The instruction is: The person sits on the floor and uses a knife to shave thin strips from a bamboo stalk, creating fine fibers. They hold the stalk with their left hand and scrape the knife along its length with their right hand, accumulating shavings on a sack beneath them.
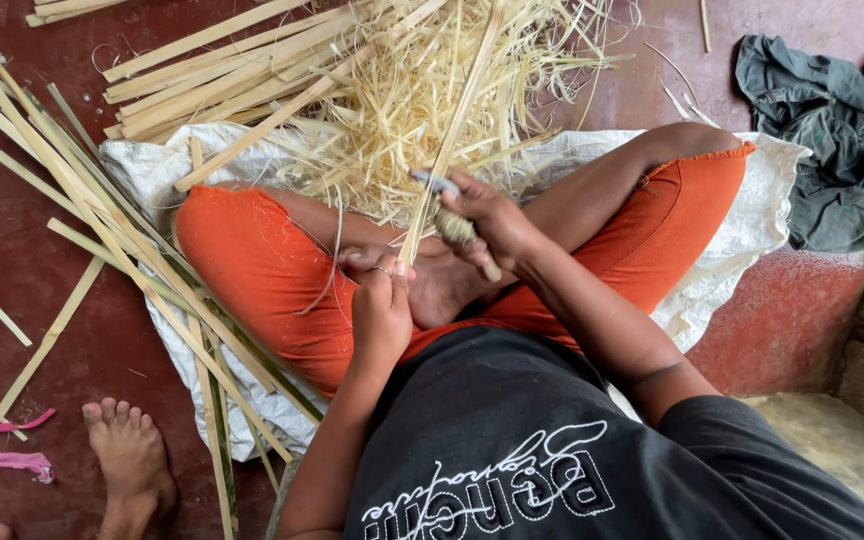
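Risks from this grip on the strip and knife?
1. The left hand pinches the bamboo strip just below the knife in the right hand; a slip may cut those fingers.
2. Bare feet lie right under the blade.
3. Another person's bare foot rests near loose strips; splinters seem possible.

No labels, signs or screens show here. The one thing of the packaging kind is a white woven sack (752, 215), spread flat as a mat. Taking the heap of bamboo shavings (422, 100) as landmark, the sack lies just below it and reaches out to both sides, its crumpled edges showing left and right. It looks like an opened plastic grain bag, though the weave is hard to make out.
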